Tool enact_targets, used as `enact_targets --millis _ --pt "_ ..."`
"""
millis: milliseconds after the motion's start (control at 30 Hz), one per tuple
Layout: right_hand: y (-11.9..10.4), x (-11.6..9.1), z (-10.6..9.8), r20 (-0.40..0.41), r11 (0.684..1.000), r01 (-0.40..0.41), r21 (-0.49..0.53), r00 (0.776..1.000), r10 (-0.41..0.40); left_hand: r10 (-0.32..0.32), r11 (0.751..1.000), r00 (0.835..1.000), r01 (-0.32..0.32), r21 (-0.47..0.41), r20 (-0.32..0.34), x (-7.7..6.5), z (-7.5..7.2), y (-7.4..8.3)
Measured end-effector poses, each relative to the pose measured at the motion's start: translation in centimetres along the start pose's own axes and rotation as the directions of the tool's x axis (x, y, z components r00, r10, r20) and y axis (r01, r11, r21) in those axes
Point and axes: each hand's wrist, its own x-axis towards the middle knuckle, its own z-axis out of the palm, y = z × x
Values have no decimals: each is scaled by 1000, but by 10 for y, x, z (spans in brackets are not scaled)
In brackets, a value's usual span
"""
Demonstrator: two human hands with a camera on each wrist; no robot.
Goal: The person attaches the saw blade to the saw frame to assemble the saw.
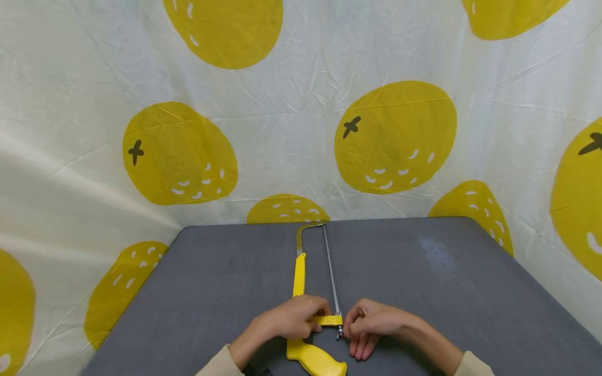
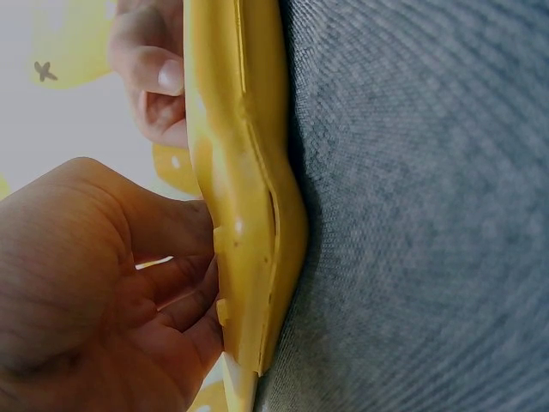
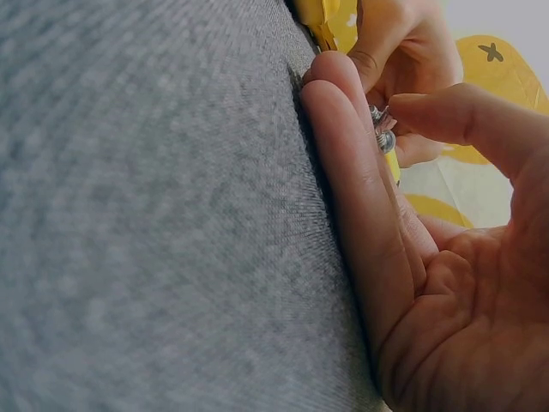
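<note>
A hacksaw (image 1: 299, 277) with a yellow handle (image 1: 320, 360) and frame lies on the grey table, its curved metal end pointing away from me. Its thin blade (image 1: 331, 266) runs along the right side to a yellow crosspiece (image 1: 327, 320). My left hand (image 1: 296, 316) grips the frame where the crosspiece meets it, thumb on the near side. At the blade's near end, a small metal wing nut (image 3: 384, 129) sits between the thumb and fingers of my right hand (image 1: 376, 326). The lower fingers of that hand rest on the table, and its index fingertip is partly hidden.
The grey table (image 1: 226, 271) extends to both sides, with a pale smudge (image 1: 437, 253) at its right. Behind and beside it hangs a white cloth (image 1: 291, 156) printed with large yellow fruit.
</note>
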Motion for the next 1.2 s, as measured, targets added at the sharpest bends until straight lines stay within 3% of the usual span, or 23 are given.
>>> enact_targets --millis 1200 --pt "9 2 0 -4 1000 8 -10 1000 -8 -13 1000 1000 14 -7 11 0 5 -3"
